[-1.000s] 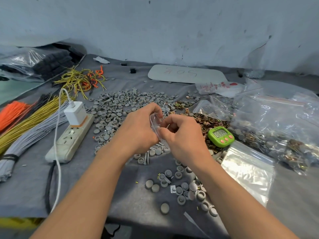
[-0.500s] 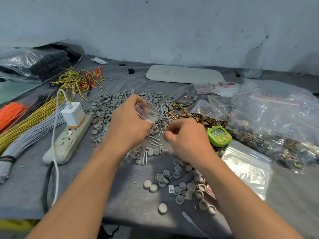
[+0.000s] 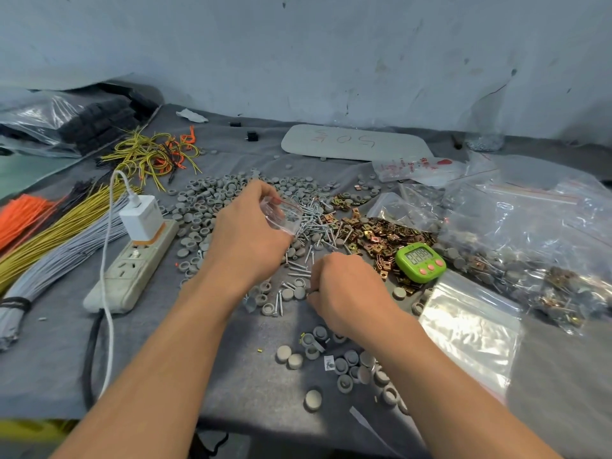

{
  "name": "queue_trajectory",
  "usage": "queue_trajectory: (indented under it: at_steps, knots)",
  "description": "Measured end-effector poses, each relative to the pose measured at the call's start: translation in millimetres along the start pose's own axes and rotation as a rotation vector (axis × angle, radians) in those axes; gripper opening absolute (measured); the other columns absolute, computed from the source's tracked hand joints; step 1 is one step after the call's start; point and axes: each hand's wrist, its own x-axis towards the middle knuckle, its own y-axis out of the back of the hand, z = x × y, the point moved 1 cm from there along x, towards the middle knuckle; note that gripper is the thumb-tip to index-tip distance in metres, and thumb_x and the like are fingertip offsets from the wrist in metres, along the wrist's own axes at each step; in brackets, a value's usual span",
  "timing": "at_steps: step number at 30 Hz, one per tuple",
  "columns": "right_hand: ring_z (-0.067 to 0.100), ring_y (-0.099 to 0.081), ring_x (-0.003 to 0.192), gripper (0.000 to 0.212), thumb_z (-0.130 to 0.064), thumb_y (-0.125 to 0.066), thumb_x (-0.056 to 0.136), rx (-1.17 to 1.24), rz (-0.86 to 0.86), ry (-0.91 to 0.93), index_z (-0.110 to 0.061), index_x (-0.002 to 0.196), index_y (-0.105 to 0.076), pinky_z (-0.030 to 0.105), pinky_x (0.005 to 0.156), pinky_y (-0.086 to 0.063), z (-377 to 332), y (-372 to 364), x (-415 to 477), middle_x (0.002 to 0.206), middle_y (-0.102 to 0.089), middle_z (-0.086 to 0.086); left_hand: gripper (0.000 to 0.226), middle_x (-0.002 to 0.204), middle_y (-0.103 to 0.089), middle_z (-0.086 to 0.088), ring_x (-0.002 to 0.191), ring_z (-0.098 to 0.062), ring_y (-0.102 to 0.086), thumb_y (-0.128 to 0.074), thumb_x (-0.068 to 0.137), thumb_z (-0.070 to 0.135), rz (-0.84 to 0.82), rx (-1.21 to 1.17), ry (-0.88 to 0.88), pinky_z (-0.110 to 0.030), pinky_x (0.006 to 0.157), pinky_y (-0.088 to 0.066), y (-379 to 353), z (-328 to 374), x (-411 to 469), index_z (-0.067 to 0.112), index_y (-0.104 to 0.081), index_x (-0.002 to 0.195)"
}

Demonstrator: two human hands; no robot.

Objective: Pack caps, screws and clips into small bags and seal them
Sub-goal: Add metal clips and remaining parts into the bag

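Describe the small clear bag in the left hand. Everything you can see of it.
The small clear bag is thin, glossy, see-through plastic, crinkled, with a faint reddish line along its upper edge. It looks empty, though glare makes that uncertain. The left hand pinches its left side between thumb and fingers, holding it in the air above the heap of screws. Nothing else touches it; the right hand is lower, apart from it.

A pale blue-grey wall [image 3: 331, 44] stands behind, scuffed and speckled with dark marks. The worktop [image 3: 563, 392] runs to its foot under a grey cloth [image 3: 49, 359]. A yellow edge [image 3: 29, 432] shows beneath the near left corner. Light is soft and even.
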Motion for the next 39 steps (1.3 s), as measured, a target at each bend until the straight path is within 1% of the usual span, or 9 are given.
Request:
queue_trajectory:
  at_steps: [5, 11, 16, 20, 22, 26, 31, 34, 39]
  knots:
    - [0.011, -0.067, 0.075, 0.016, -0.024, -0.065, 0.1, 0.412, 0.228, -0.137, -0.028, 0.087, -0.073, 0.034, 0.074, -0.059, 12.4, 10.8, 5.6, 0.083, -0.072, -0.009, 0.039, 0.101, -0.071, 0.012, 0.08, -0.001, -0.061, -0.08, 0.08, 0.02, -0.066, 0.039, -0.015, -0.017, 0.055, -0.039, -0.4, 1.0, -0.6, 0.038, -0.054, 0.102]
    - [-0.001, -0.063, 0.059, 0.017, -0.019, -0.076, 0.091, 0.86, 0.438, 0.052, -0.031, 0.08, -0.081, 0.014, 0.055, -0.045, 13.6, 22.6, 4.7, 0.068, -0.073, -0.017, 0.036, 0.091, -0.069, 0.015, 0.08, -0.002, -0.063, -0.082, 0.077, 0.023, -0.179, 0.134, -0.121, -0.025, 0.065, -0.05, -5.5, 10.7, -10.0, 0.039, -0.059, 0.099]
    - [-0.008, -0.062, 0.063, 0.013, -0.022, -0.075, 0.09, 0.756, 0.298, 0.085, -0.03, 0.094, -0.085, 0.008, 0.059, -0.042, 7.8, 14.2, 6.0, 0.063, -0.069, -0.025, 0.034, 0.084, -0.064, 0.016, 0.07, 0.001, -0.057, -0.077, 0.074, 0.022, -0.223, 0.197, -0.145, -0.022, 0.051, -0.037, -6.7, 10.7, -11.4, 0.043, -0.057, 0.092]
    - [0.004, -0.07, 0.077, 0.019, -0.02, -0.071, 0.094, 0.745, 0.28, 0.07, -0.031, 0.101, -0.084, 0.016, 0.062, -0.052, 10.4, 16.2, 6.5, 0.083, -0.077, -0.018, 0.032, 0.081, -0.066, 0.015, 0.064, 0.0, -0.058, -0.079, 0.076, 0.023, -0.217, 0.168, -0.174, -0.016, 0.051, -0.042, -5.9, 7.5, -8.1, 0.042, -0.058, 0.092]
    - [0.012, -0.07, 0.071, 0.02, -0.019, -0.069, 0.095, 0.762, 0.324, 0.055, -0.032, 0.1, -0.084, 0.027, 0.059, -0.052, 10.1, 16.7, 5.7, 0.08, -0.077, -0.017, 0.029, 0.083, -0.069, 0.015, 0.068, 0.003, -0.061, -0.08, 0.079, 0.026, -0.196, 0.143, -0.171, -0.014, 0.055, -0.045, -7.1, 6.3, -6.3, 0.041, -0.06, 0.093]
    - [-0.002, -0.061, 0.055, 0.016, -0.025, -0.069, 0.094, 0.688, 0.491, -0.054, -0.028, 0.087, -0.084, 0.021, 0.058, -0.047, 20.2, 21.2, 8.7, 0.066, -0.071, -0.021, 0.034, 0.091, -0.07, 0.018, 0.078, 0.008, -0.06, -0.087, 0.077, 0.03, -0.049, 0.045, -0.083, -0.015, 0.062, -0.043, -6.1, 1.8, -0.8, 0.041, -0.059, 0.092]
    - [0.009, -0.071, 0.077, 0.013, -0.018, -0.07, 0.092, 0.323, 0.042, 0.002, -0.028, 0.092, -0.08, 0.034, 0.08, -0.064, 12.2, 5.4, 4.5, 0.089, -0.076, -0.011, 0.032, 0.088, -0.064, 0.023, 0.083, 0.006, -0.058, -0.083, 0.08, 0.034, 0.095, 0.002, -0.06, -0.017, 0.064, -0.037, -5.3, -2.2, 2.5, 0.041, -0.056, 0.095]
    - [0.025, -0.071, 0.09, 0.02, -0.011, -0.066, 0.088, 0.13, -0.008, 0.053, -0.026, 0.096, -0.077, 0.04, 0.082, -0.062, 5.1, -2.2, 4.4, 0.095, -0.076, 0.001, 0.032, 0.088, -0.064, 0.022, 0.084, -0.004, -0.062, -0.082, 0.079, 0.036, 0.107, 0.003, -0.062, -0.026, 0.065, -0.04, -4.7, -3.4, 3.1, 0.04, -0.056, 0.097]
    - [0.03, -0.071, 0.083, 0.019, -0.006, -0.063, 0.088, 0.087, -0.028, 0.061, -0.019, 0.091, -0.077, 0.04, 0.075, -0.062, 3.8, -3.3, 3.1, 0.086, -0.075, 0.008, 0.032, 0.082, -0.059, 0.027, 0.08, 0.008, -0.055, -0.082, 0.08, 0.035, 0.098, 0.024, -0.058, -0.014, 0.06, -0.035, -5.1, -5.5, 3.7, 0.04, -0.056, 0.1]
